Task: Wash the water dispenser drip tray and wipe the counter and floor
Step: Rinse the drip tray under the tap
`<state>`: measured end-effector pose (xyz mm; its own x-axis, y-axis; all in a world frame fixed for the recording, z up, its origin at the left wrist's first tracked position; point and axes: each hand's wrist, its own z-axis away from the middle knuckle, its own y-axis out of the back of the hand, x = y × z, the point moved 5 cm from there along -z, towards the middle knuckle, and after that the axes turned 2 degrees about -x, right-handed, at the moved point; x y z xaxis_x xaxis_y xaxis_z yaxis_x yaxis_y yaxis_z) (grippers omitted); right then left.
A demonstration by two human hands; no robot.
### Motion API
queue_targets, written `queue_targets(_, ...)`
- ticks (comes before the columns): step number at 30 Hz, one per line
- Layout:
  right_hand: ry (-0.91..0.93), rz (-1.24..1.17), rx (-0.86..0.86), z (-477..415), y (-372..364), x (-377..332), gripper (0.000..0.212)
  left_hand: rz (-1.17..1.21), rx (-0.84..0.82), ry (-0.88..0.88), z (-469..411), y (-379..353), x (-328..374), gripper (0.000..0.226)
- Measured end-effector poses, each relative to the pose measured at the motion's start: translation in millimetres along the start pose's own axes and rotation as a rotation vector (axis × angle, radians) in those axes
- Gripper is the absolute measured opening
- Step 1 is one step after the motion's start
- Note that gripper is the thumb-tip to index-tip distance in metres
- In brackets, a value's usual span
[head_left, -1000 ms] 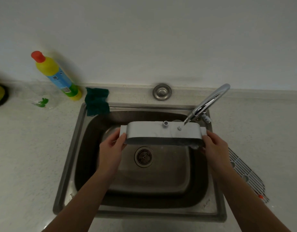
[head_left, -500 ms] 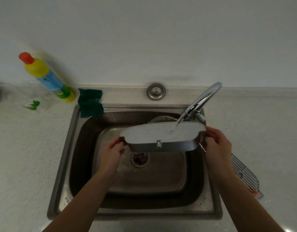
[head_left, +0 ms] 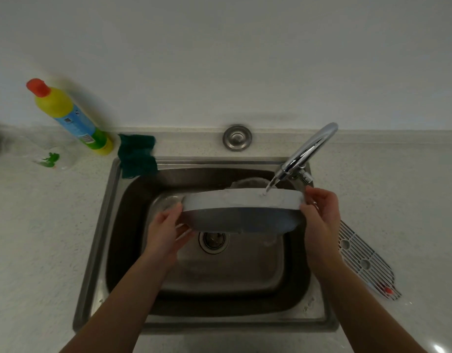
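A grey drip tray [head_left: 241, 217] is held over the steel sink [head_left: 112, 200], its long side towards me. Water runs from the chrome faucet [head_left: 307, 151] onto the tray's right end. My left hand [head_left: 166, 230] holds the tray's left end, with the fingers under it. My right hand [head_left: 321, 212] grips the right end, thumb on the near side. A white slotted grille [head_left: 365, 263] lies on the counter to the right of the sink.
A yellow and green detergent bottle [head_left: 72, 118] with a red cap leans against the wall at the back left. A dark green cloth [head_left: 137, 155] hangs over the sink's back left corner. A clear plastic wrapper [head_left: 50, 159] lies left of it. The drain [head_left: 213, 239] sits below the tray.
The tray has been turned over between my hands, from its pegged underside up to its grey long side facing me. The water stream now hits its right end.
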<state>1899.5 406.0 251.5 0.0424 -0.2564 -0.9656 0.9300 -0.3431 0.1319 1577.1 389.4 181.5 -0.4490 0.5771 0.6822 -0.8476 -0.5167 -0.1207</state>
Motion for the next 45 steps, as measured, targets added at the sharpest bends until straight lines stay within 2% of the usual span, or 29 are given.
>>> queue_targets(3,-0.095,0.013,-0.047,-5.3,1.8,11.8,0.037,0.031,-0.055,-0.028,-0.2,-1.8,6.1,0.028)
queue_targets(6,-0.168,0.176,-0.244,-11.5,4.3,21.2,0.064,0.004,-0.172,-0.087,3.2,-4.6,15.9,0.024)
queue_targets(8,-0.194,0.315,-0.353,-16.9,8.0,24.5,0.082,-0.043,-0.259,-0.133,5.2,-5.7,21.7,0.031)
queue_targets(10,-0.244,0.313,-0.420,-21.6,10.0,22.9,0.090,-0.077,-0.355,-0.167,7.5,-6.5,26.9,0.037)
queue_targets(12,-0.218,0.309,-0.464,-25.1,10.8,14.0,0.093,-0.186,-0.415,-0.213,9.3,-5.7,29.7,0.040)
queue_targets(15,-0.069,0.402,-0.485,-29.7,8.5,-3.4,0.103,-0.457,-0.400,-0.299,8.0,-1.5,30.6,0.052)
queue_targets(20,0.156,0.416,-0.505,-30.6,-1.4,-18.7,0.088,-0.533,-0.420,-0.199,-0.7,5.6,20.0,0.077)
queue_targets(23,0.158,0.384,-0.512,-29.7,-1.0,-17.8,0.089,-0.536,-0.430,-0.260,4.7,7.7,31.2,0.075)
queue_targets(26,0.099,0.426,-0.543,-30.5,1.3,-0.8,0.091,-0.544,-0.419,-0.483,19.9,2.5,66.7,0.064)
queue_targets(29,0.056,0.594,-0.668,-31.8,-6.4,22.4,0.094,-0.567,-0.430,-0.749,42.7,-13.0,104.1,0.060)
queue_targets(31,0.098,0.774,-0.680,-40.5,-11.7,30.8,0.083,-0.686,-0.426,-0.946,57.1,-27.3,121.0,0.069)
queue_targets(33,0.147,0.892,-0.647,-52.3,-18.0,31.6,0.070,-0.828,-0.465,-1.062,65.8,-43.2,125.4,0.072)
queue_targets(37,0.184,0.996,-0.594,-74.1,-32.9,26.0,0.052,-1.346,-0.444,-1.065,59.8,-65.3,105.5,0.076)
queue_targets(39,0.196,1.019,-0.520,-85.9,-33.9,19.8,0.040,-1.490,-0.442,-1.010,53.8,-68.8,91.5,0.078)
queue_targets(42,0.204,1.018,-0.429,-102.1,-28.0,6.9,0.024,-1.496,-0.418,-0.993,50.7,-66.6,85.8,0.078)
queue_targets(45,0.195,0.926,-0.335,-114.4,-16.3,-1.7,0.023,-1.359,-0.361,-1.090,54.9,-56.1,96.5,0.075)
